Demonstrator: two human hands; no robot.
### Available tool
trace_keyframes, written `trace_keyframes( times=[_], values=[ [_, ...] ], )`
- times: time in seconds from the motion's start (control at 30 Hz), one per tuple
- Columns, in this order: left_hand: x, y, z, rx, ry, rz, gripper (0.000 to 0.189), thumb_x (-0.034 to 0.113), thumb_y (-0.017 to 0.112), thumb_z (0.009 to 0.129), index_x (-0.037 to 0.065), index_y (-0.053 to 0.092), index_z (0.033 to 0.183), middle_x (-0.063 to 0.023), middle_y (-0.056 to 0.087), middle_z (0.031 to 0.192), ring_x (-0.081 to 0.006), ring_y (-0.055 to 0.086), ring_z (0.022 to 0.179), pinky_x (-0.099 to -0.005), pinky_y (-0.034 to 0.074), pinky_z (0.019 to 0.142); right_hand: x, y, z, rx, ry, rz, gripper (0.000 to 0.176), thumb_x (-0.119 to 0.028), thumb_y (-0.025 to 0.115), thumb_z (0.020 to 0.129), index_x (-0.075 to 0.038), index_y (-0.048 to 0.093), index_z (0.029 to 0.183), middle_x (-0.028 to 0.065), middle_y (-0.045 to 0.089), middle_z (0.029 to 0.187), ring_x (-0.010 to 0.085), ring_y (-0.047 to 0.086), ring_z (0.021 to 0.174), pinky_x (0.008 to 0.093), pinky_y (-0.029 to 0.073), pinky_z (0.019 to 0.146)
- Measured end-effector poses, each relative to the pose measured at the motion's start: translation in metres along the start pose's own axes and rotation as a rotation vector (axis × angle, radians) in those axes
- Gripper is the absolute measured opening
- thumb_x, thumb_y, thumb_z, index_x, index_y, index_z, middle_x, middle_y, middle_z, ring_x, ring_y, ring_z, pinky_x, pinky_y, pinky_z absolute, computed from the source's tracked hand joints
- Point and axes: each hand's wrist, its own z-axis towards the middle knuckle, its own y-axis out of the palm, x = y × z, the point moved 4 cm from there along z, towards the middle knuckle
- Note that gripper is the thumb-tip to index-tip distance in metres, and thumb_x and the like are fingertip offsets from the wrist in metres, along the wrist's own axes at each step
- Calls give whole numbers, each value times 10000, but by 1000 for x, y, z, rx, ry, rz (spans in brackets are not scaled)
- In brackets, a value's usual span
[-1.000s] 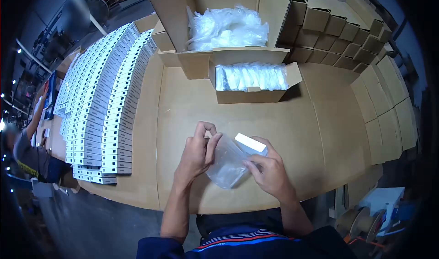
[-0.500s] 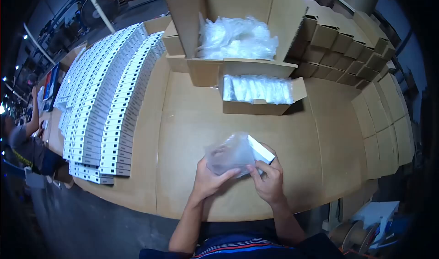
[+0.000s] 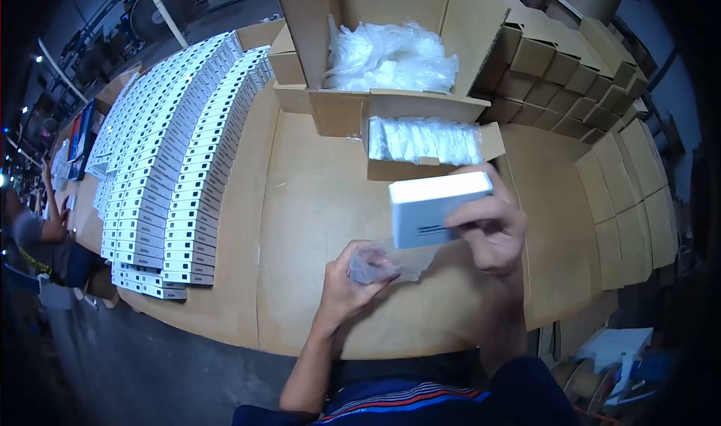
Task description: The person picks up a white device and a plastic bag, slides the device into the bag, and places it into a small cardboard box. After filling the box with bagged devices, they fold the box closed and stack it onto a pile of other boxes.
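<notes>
A small white box (image 3: pixel 429 212) with dark print on its side is held up in my right hand (image 3: pixel 496 227), fingers wrapped round its right end. Below and left of it, my left hand (image 3: pixel 347 287) grips a clear plastic bag (image 3: pixel 405 261), which is crumpled around the fingers. The box is outside the bag, above it. Beyond my hands stands an open cardboard carton (image 3: pixel 398 171) holding a row of plastic-wrapped items (image 3: pixel 424 140).
Stacked white boxes (image 3: pixel 150 178) fill the left side. A big open carton (image 3: pixel 469 43) of clear plastic bags (image 3: pixel 390 58) stands at the back. Folded cardboard cartons (image 3: pixel 563 73) are piled at right. Another person (image 3: pixel 45 223) is at far left.
The white box was beside the bag, low between both hands. My right hand has lifted it up and to the right, while my left hand stays with the bag.
</notes>
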Motion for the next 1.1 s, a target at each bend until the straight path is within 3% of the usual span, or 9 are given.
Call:
trace_keyframes(
  times=[0.07, 0.23, 0.43, 0.6, 0.63, 0.77, 0.83, 0.93, 1.1],
  values=[
    [3, 1, 2, 8, 42, 1, 506, 98, 900, 782, -8, 630, 1197, -117, 777, 985, -163, 741, 928, -325, 586, 858, 3, 13, 14, -125, -18, 44, 319, 147, 654, 675, -28, 758, 920, 158, 628, 997, 248, 622, 883, 318, 501, 758],
    [-4, 4, 4, 20, 41, -77, 584, 125, 901, 789, -29, 608, 1270, -150, 746, 1150, -189, 709, 1049, -350, 566, 920, 16, 31, 14, -250, 106, 119, 237, 29, 631, 789, -26, 763, 978, 128, 635, 937, 240, 623, 864, 349, 499, 755],
    [-6, 4, 6, 73, -25, -111, 570, 129, 910, 786, -50, 624, 1246, -155, 746, 1138, -211, 715, 1052, -354, 566, 934, 30, 40, -7, -240, 284, 205, 372, -163, 499, 953, 27, 739, 1164, 176, 653, 1011, 285, 619, 984, 381, 478, 941],
    [-12, 3, 8, 22, -81, -262, 674, 123, 895, 800, -47, 546, 1351, -135, 693, 1235, -204, 670, 1116, -367, 531, 993, 48, 41, -32, -190, 494, 270, 422, -171, 460, 992, 38, 701, 1269, 176, 645, 1179, 270, 611, 1107, 364, 450, 1033],
    [-21, 3, 4, -54, -78, -312, 586, 206, 758, 959, -47, 491, 1415, -126, 642, 1308, -203, 626, 1182, -368, 503, 1029, 50, 43, -37, -168, 540, 280, 420, -162, 454, 996, 37, 702, 1270, 178, 642, 1190, 263, 610, 1117, 359, 449, 1036],
    [-51, 12, -1, 34, -187, -727, 449, 275, 391, 1142, -30, 457, 1465, -138, 602, 1372, -209, 601, 1242, -384, 495, 1051, 67, 50, -60, -105, 585, 402, 531, -36, 519, 991, 2, 464, 1519, 174, 594, 1373, 226, 553, 1291, 350, 415, 1116],
    [-49, 20, -2, 78, -190, -864, 456, 286, 416, 1135, -31, 456, 1461, -144, 603, 1373, -223, 604, 1248, -398, 492, 1065, 59, 52, -63, 44, 634, 574, 715, 10, 617, 980, -17, 277, 1608, 186, 516, 1497, 212, 488, 1388, 357, 402, 1154],
    [-45, 21, 0, 132, -160, -954, 463, 311, 431, 1130, -31, 468, 1440, -149, 612, 1360, -243, 612, 1247, -411, 482, 1087, 76, 52, -99, 261, 809, 647, 633, -53, 670, 991, 16, 360, 1538, 201, 551, 1446, 208, 520, 1352, 355, 427, 1134],
    [-49, 14, 4, 135, -116, -682, 473, 351, 353, 1146, -15, 499, 1407, -140, 630, 1343, -228, 609, 1236, -396, 471, 1086, 84, 75, -127, 521, 891, 910, 131, 10, 629, 1017, 5, 619, 1147, 70, 705, 1066, 99, 655, 974, 240, 528, 895]
  ],
)
